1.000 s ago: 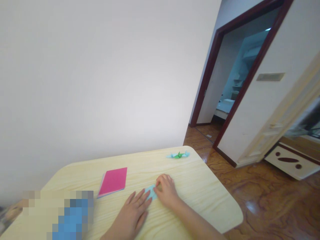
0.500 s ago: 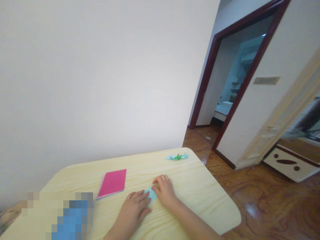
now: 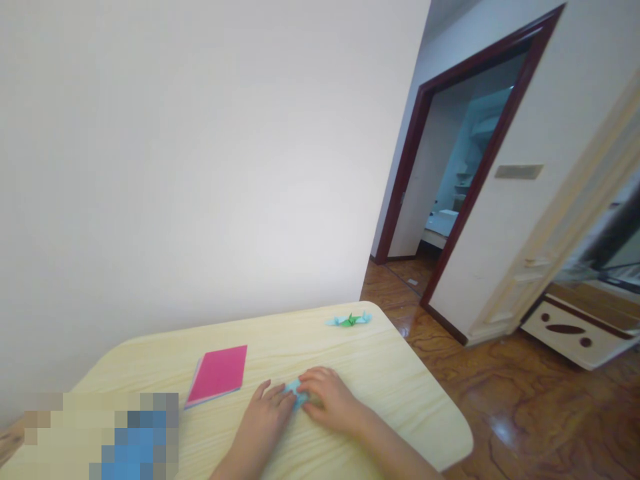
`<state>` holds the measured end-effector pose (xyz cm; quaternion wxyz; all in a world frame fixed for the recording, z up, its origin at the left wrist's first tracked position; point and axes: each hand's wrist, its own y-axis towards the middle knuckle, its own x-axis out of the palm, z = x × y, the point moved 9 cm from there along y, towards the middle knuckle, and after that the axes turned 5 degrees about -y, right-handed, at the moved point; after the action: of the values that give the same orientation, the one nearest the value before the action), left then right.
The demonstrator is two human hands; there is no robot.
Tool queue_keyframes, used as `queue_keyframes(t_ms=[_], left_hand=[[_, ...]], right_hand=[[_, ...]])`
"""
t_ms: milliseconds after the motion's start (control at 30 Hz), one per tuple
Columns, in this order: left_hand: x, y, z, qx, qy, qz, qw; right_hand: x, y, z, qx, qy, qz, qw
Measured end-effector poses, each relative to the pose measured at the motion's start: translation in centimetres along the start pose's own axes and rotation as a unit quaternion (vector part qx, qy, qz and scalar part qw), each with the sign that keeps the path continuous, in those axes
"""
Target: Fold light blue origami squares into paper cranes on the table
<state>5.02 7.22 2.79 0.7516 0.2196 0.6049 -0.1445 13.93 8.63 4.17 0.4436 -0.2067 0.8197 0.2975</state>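
Observation:
A folded piece of light blue paper (image 3: 296, 392) lies on the pale wood table (image 3: 380, 387), mostly covered by my hands. My left hand (image 3: 264, 412) grips its left side with the fingertips. From the right, my right hand (image 3: 327, 399) presses over it and holds it too. Left of my hands sits a stack of origami paper (image 3: 217, 375), with a pink sheet on top and other colours showing at its edge. Further back, near the table's far corner, lies a green and light blue paper crane (image 3: 349, 320).
A pixelated patch (image 3: 113, 433) covers the table's near left corner. A white wall (image 3: 200, 167) rises behind the table. To the right, the table's rounded edge drops to a glossy wood floor (image 3: 515, 400). A dark-framed doorway (image 3: 450, 160) opens beyond.
My hands have come closer together and now cover most of the blue paper. My right hand has moved left over it. The whole view has shifted slightly.

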Motion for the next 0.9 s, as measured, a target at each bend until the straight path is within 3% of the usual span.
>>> queue_keyframes(t_ms=[167, 267, 367, 633, 900], left_hand=[[-2.3, -0.3, -1.4, -0.052, -0.115, 0.056, 0.99], [-2.9, -0.7, -2.8, -0.106, -0.266, 0.078, 0.955], [-2.4, -0.7, -3.7, -0.135, -0.326, 0.077, 0.932], [-0.7, -0.7, -5.3, -0.191, -0.293, 0.068, 0.934], [-2.0, -1.5, -3.9, -0.196, -0.158, 0.105, 0.962]], right_hand=[[0.4, 1.4, 0.2, 0.034, 0.018, 0.01, 0.999], [0.7, 1.9, 0.7, 0.083, 0.032, 0.011, 0.996], [1.2, 2.1, 0.8, 0.102, 0.042, 0.009, 0.994], [2.7, 2.0, 1.4, 0.137, 0.087, -0.033, 0.986], [1.5, 1.7, 0.2, 0.13, -0.02, -0.014, 0.991]])
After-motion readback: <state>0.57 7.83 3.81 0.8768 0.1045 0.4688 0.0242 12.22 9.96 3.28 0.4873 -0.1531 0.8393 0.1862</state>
